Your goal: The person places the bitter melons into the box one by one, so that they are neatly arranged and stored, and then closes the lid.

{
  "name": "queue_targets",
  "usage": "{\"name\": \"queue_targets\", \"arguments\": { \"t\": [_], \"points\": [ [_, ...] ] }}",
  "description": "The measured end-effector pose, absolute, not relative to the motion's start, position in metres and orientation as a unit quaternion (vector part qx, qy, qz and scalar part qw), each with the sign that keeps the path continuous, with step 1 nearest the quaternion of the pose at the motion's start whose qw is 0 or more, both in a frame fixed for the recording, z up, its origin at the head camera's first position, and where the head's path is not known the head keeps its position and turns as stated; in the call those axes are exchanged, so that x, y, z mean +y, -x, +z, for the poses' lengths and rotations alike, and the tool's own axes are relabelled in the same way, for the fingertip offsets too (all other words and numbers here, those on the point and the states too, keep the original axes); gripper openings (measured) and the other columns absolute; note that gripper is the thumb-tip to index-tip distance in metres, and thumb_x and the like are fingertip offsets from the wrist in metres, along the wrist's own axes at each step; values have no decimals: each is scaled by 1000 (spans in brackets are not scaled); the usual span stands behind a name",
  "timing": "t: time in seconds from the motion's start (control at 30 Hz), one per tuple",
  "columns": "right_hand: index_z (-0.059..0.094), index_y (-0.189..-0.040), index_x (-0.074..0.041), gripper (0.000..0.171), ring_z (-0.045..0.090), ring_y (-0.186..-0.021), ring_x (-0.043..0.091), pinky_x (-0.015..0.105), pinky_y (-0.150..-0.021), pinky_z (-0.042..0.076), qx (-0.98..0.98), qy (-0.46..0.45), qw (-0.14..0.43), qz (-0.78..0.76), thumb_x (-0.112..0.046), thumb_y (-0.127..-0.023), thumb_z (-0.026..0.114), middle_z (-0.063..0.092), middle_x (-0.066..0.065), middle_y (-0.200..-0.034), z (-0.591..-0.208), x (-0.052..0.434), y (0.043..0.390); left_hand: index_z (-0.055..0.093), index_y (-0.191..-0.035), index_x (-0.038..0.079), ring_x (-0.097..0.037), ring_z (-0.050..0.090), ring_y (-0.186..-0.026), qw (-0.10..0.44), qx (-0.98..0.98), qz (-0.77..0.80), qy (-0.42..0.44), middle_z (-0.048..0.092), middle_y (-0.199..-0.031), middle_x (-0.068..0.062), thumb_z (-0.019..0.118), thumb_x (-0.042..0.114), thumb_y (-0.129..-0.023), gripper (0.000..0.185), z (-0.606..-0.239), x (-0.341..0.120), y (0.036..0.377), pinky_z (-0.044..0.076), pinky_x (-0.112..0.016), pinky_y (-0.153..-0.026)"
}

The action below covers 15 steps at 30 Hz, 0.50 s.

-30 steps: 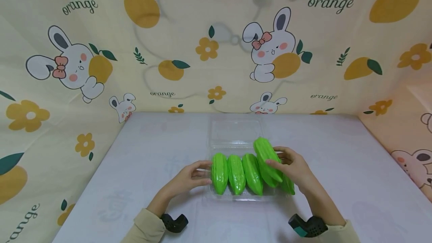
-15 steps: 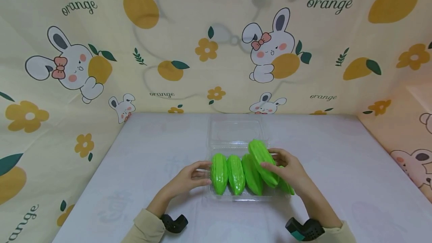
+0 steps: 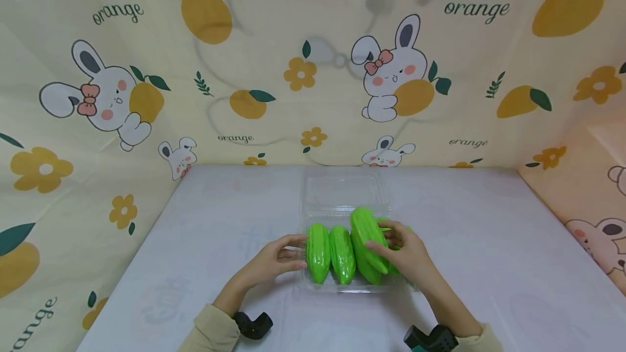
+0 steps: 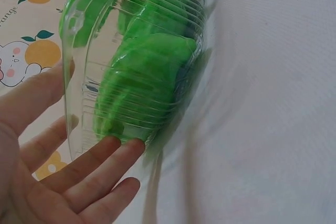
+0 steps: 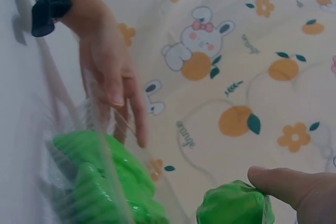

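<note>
I see right hand (image 3: 406, 251) clamped on gourd (image 3: 363, 230) above box (image 3: 352, 288), probably to clear other gourds (image 3: 318, 254) inside. Left hand (image 3: 276, 257), fingers apart, at box's left side; likely steadying.

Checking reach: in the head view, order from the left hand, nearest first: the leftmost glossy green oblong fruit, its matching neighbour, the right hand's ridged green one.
1. Leftmost fruit, beside the left hand.
2. Matching neighbour, to its right.
3. Held green fruit, farther right.
</note>
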State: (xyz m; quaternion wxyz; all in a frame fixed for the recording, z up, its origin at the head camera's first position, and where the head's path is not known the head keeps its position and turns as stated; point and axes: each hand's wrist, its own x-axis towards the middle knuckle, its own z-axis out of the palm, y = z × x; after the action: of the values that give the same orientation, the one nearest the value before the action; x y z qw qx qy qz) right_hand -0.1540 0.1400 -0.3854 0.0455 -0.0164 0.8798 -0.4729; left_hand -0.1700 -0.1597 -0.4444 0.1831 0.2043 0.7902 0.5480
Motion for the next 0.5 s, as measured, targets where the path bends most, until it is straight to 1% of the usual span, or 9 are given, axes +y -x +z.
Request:
{"name": "queue_targets", "arguments": {
  "t": [0.23,0.37,0.5],
  "points": [
    [52,-124,-6,58,67,-91,23,20,-69,55,888,30,14,-458,-31,-77,74,67,19,-107,-392,132,154,41,-137,12,-35,54,-121,181,793,546,-200,51,-134,-17,66,28,-85,60,-446,-160,170,48,-40,-103],
    [53,-122,-5,56,68,-91,25,27,-70,57,892,37,12,-451,-31,-76,75,67,21,-106,-392,126,154,41,-137,12,-35,54,-121,180,795,544,-200,51,-134,-17,66,28,-85,59,-446,-160,170,48,-40,-103],
    [53,-121,-5,57,66,-95,29,34,-75,58,896,38,28,-442,-33,-76,74,66,22,-109,-394,120,155,42,-137,13,-35,53,-121,182,792,548,-198,51,-134,-17,66,28,-85,59,-446,-160,170,47,-41,-104]
  ]
}}
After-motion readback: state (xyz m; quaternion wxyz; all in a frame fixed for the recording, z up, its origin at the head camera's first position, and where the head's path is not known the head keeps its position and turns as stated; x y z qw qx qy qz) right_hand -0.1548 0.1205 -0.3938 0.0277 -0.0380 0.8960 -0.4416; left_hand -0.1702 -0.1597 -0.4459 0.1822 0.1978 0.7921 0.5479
